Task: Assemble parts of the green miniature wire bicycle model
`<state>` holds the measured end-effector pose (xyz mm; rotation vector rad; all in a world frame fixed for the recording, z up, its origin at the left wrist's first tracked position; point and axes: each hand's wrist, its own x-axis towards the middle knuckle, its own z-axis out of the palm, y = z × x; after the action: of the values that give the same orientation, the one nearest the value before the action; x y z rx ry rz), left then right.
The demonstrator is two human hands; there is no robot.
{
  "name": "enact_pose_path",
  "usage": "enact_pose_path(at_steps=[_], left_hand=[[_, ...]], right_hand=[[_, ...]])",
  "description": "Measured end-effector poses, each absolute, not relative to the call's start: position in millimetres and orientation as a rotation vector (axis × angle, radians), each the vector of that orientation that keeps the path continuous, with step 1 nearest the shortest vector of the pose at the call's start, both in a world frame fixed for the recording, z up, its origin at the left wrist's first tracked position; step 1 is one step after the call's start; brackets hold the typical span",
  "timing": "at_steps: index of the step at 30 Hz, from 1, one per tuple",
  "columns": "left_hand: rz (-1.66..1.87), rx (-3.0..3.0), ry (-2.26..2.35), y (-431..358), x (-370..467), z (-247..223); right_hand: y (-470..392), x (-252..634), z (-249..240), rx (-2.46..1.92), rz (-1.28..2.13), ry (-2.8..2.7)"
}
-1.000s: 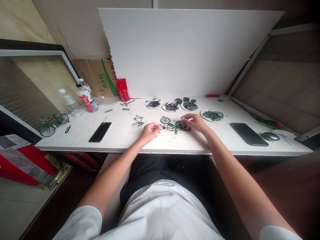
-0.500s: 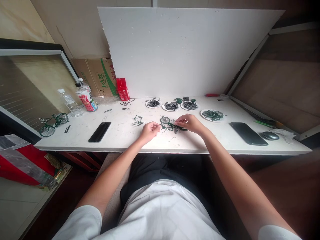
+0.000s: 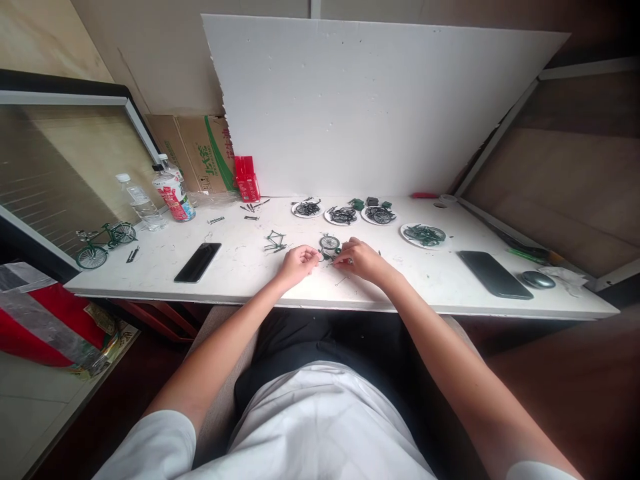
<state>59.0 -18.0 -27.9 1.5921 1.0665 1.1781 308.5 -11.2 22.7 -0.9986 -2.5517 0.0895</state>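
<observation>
My left hand [image 3: 299,265] is pinched closed at the near middle of the table, its fingertips at a tiny dark part too small to name. Facing it from the right, my right hand [image 3: 361,260] has its fingers pressed together over small dark-green pieces; what it grips is hidden. Between and just beyond the fingertips lies a miniature bicycle wheel [image 3: 329,242] with thin spokes. To the left of my left hand sits a small green bicycle frame [image 3: 275,241] without wheels. A whole miniature bicycle [image 3: 106,243] stands at the table's left end.
Several white plates of small bicycle parts, one holding green pieces [image 3: 425,234], stand behind my hands. A phone [image 3: 198,262] lies left, a larger dark phone-like slab [image 3: 495,274] and a mouse [image 3: 539,279] right. Bottles [image 3: 173,195] and a red box [image 3: 247,179] stand back left.
My right hand has moved left and slightly nearer, closing in on my left hand. The left hand has stayed almost in place, still pinched. The view has shifted a little.
</observation>
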Motion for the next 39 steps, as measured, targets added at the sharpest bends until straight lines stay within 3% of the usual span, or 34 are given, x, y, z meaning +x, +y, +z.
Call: enact_pose_path(at_steps=[26,39], left_hand=[[1.191,1.595,1.065,-20.9,58.4,-22.8],[1.184,1.578,1.074,-19.6,58.1,-23.5]], right_hand=[[-11.5,305.0,13.6,-0.978,0.184,-2.481],[-28.1,290.0,28.8,-1.291,0.011,-2.552]])
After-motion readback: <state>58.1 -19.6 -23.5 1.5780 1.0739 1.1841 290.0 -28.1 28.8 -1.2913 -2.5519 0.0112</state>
